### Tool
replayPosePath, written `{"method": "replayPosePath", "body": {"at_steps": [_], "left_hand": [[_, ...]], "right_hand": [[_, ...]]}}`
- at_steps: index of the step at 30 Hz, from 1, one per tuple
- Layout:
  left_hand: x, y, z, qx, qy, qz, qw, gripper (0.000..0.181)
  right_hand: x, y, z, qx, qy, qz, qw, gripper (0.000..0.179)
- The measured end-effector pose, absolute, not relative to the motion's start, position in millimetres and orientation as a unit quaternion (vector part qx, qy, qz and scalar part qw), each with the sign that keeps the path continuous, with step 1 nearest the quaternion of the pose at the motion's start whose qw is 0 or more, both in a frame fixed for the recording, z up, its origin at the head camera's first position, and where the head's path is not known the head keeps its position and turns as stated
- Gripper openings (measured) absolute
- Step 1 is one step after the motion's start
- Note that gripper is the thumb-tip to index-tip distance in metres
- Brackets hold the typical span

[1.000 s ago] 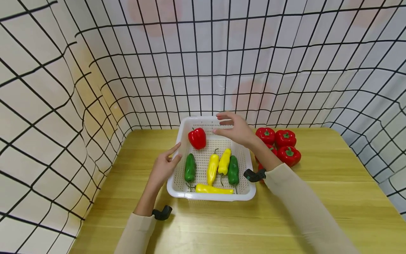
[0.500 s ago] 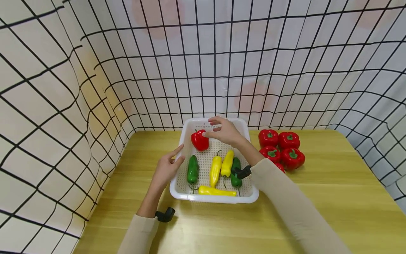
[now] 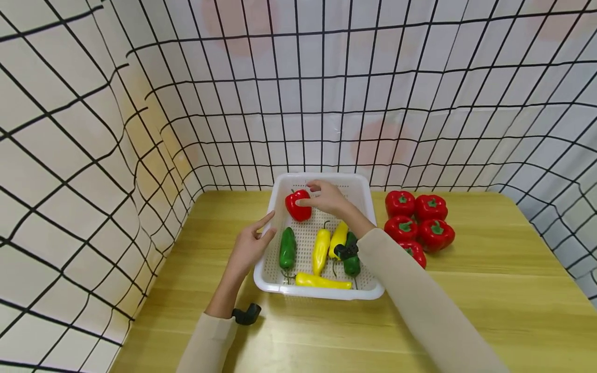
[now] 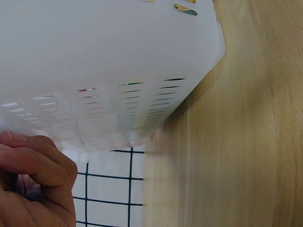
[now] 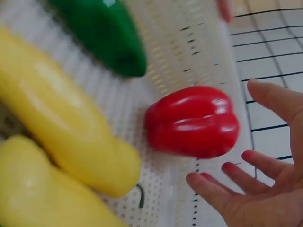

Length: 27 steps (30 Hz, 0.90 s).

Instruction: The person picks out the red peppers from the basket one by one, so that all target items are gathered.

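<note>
A white perforated plastic basket [image 3: 318, 295] holds a red bell pepper [image 3: 300, 213], two green peppers [image 3: 287, 248] and three yellow peppers [image 3: 321, 251]. At its left rim is my left hand [image 3: 247, 247], thumb over the edge. Bent fingers [image 4: 45, 163] of that hand lie against the outer wall in the left wrist view. My right hand [image 3: 328, 199] reaches over the basket's back part, beside the red bell pepper. Seen from the right wrist, its thumb and fingers are spread and a gap separates them from that pepper [image 5: 191, 122].
Several red bell peppers [image 3: 436, 234] stand grouped on the wooden table [image 3: 494, 300], right of the basket. A white cloth with a black grid [image 3: 308, 88] closes off the back and sides. Each wrist wears a black camera [image 3: 247, 314].
My right hand has moved left and slightly down to the red bell pepper in the basket. My left hand stays at the left rim. The head view has shifted slightly.
</note>
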<state>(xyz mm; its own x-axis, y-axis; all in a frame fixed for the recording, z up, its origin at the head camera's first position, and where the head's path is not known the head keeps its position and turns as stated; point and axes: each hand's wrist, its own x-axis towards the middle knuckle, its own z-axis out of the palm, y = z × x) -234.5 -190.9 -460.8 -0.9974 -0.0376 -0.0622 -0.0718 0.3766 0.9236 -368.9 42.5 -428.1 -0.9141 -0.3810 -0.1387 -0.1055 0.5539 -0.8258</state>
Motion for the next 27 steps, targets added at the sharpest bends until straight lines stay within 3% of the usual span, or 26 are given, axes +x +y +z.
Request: {"method": "replayPosePath", "body": {"at_steps": [9, 17, 24, 27], "left_hand": [[-234.2, -191.6, -459.2, -0.032, 0.829, 0.557, 0.018, 0.048], [-233.9, -192.4, -460.4, -0.031, 0.832, 0.554, 0.020, 0.047], [-235.4, -191.6, -460.5, -0.025, 0.838, 0.545, 0.012, 0.047], [-236.4, -191.5, -460.9, -0.024, 0.839, 0.543, 0.011, 0.046]], "right_hand": [[-369.3, 35.7, -439.8, -0.180, 0.876, -0.414, 0.168, 0.085], [-364.7, 30.5, -443.9, -0.187, 0.885, -0.395, 0.162, 0.059], [-361.5, 31.1, -444.8, -0.185, 0.886, -0.390, 0.169, 0.053], [-360.4, 32.6, -444.0, -0.182, 0.881, -0.399, 0.181, 0.059]]}}
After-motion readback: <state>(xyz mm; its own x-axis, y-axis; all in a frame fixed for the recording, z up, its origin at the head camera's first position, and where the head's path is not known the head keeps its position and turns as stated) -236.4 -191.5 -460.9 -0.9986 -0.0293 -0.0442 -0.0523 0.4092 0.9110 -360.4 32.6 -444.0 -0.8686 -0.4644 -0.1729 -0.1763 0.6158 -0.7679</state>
